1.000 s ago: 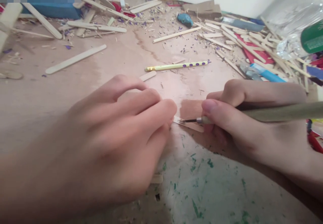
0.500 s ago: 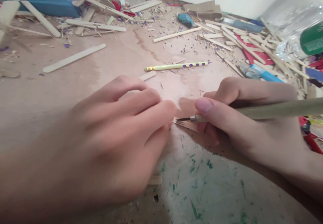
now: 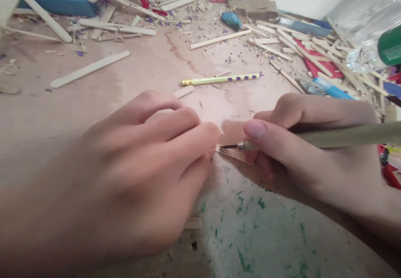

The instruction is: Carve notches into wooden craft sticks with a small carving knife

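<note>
My left hand [image 3: 131, 173] lies knuckles-up on the work surface, fingers curled and pressed down on one end of a thin wooden stick piece [image 3: 233, 154]; most of that piece is hidden under the fingers. My right hand [image 3: 313, 152] grips a craft knife [image 3: 328, 136] with a long pale handle like a pen. Its dark metal tip [image 3: 228, 146] rests on the exposed end of the stick, just right of my left fingertips.
A yellow pencil with purple dots [image 3: 219, 79] lies beyond the hands. Loose craft sticks [image 3: 84, 69] and shavings litter the back, with a dense pile at the right [image 3: 316, 56]. A blue box [image 3: 62, 6], blue eraser [image 3: 231, 20] and plastic bottle [image 3: 369, 31] stand at the edges.
The knife tip has slid a little to the left along the stick, toward my left fingertips. My left hand has held still.
</note>
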Motion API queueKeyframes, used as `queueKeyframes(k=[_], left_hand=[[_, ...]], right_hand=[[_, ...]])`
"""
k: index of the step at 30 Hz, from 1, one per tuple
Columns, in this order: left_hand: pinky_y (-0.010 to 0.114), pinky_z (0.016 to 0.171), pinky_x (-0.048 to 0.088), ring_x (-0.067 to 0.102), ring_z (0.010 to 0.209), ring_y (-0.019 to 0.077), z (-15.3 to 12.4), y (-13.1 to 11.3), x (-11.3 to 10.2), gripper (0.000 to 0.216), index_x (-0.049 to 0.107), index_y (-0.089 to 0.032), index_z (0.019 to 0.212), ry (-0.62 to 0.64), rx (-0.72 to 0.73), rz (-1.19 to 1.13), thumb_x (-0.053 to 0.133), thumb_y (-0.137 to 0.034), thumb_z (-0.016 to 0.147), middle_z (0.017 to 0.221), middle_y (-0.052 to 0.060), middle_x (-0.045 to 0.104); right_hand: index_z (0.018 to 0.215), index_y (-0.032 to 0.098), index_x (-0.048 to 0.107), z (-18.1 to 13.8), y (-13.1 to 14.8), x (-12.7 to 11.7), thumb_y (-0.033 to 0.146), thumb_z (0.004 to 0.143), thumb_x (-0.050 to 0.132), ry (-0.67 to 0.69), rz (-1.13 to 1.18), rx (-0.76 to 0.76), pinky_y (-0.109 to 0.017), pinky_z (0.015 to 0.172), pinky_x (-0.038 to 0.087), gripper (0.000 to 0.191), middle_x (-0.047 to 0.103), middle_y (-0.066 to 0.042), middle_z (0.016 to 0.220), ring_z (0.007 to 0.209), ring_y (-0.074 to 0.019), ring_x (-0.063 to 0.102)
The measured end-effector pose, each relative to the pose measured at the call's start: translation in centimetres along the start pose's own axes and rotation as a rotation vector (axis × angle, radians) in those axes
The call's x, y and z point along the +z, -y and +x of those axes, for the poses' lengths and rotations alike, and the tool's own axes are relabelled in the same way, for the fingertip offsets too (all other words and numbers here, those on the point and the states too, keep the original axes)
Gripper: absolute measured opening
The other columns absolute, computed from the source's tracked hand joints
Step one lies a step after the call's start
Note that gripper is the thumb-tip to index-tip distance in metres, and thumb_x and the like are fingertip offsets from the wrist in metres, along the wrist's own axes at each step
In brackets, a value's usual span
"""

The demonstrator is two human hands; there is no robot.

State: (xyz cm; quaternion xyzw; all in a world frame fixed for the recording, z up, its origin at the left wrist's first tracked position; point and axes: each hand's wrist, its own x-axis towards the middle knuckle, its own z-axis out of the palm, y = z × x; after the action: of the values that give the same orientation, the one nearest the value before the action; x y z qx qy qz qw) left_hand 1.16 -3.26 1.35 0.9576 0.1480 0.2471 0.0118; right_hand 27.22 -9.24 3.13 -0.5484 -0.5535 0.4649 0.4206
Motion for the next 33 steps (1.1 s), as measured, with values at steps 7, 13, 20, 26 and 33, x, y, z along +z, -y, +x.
queueKeyframes(k=[7, 13, 20, 26, 33], left_hand=[[0.054, 0.097, 0.070, 0.084, 0.095, 0.0251, -0.4, 0.0, -0.1, 0.041, 0.084, -0.025, 0.098, -0.016, -0.008, -0.008, 0.060, -0.020, 0.131, 0.098, -0.003, 0.082], [0.055, 0.094, 0.070, 0.084, 0.098, 0.0270, -0.3, -0.1, -0.1, 0.048, 0.079, -0.026, 0.086, 0.003, 0.012, 0.003, 0.063, -0.021, 0.130, 0.098, -0.001, 0.081], [0.056, 0.092, 0.072, 0.082, 0.095, 0.0275, -0.1, -0.2, -0.4, 0.050, 0.073, -0.025, 0.075, -0.013, 0.026, -0.012, 0.068, -0.012, 0.124, 0.095, 0.002, 0.080], [0.058, 0.094, 0.074, 0.081, 0.093, 0.0280, 0.0, -0.4, -0.3, 0.050, 0.079, -0.025, 0.076, 0.009, 0.035, 0.028, 0.066, -0.012, 0.123, 0.096, 0.002, 0.080], [0.053, 0.098, 0.079, 0.078, 0.089, 0.0237, -0.1, -0.1, -0.4, 0.048, 0.072, -0.028, 0.073, 0.006, 0.030, 0.018, 0.069, -0.022, 0.120, 0.090, 0.000, 0.072]], right_hand=[[0.071, 0.024, 0.061, -0.2, -0.2, 0.2, 0.040, 0.110, 0.101, -0.011, -0.050, -0.070, -0.026, 0.040, 0.034, 0.058, 0.065, 0.005, 0.058, 0.047, -0.0087, 0.052], [0.074, 0.024, 0.058, -0.2, -1.0, -0.4, 0.018, 0.108, 0.097, 0.053, -0.159, -0.246, -0.030, 0.048, 0.033, 0.053, 0.061, 0.006, 0.065, 0.054, -0.0089, 0.047], [0.074, 0.024, 0.047, -0.3, -1.5, -0.2, 0.017, 0.111, 0.092, 0.039, -0.177, -0.281, -0.028, 0.045, 0.031, 0.059, 0.050, 0.008, 0.063, 0.052, -0.0080, 0.041], [0.073, 0.024, 0.048, -0.5, -1.2, 0.0, 0.020, 0.111, 0.093, 0.011, -0.181, -0.230, -0.025, 0.043, 0.033, 0.058, 0.052, 0.007, 0.062, 0.052, -0.0080, 0.043], [0.073, 0.025, 0.049, -0.5, -1.2, -0.3, 0.025, 0.113, 0.090, -0.012, -0.241, -0.248, -0.029, 0.045, 0.036, 0.058, 0.055, 0.005, 0.063, 0.052, -0.0097, 0.047]])
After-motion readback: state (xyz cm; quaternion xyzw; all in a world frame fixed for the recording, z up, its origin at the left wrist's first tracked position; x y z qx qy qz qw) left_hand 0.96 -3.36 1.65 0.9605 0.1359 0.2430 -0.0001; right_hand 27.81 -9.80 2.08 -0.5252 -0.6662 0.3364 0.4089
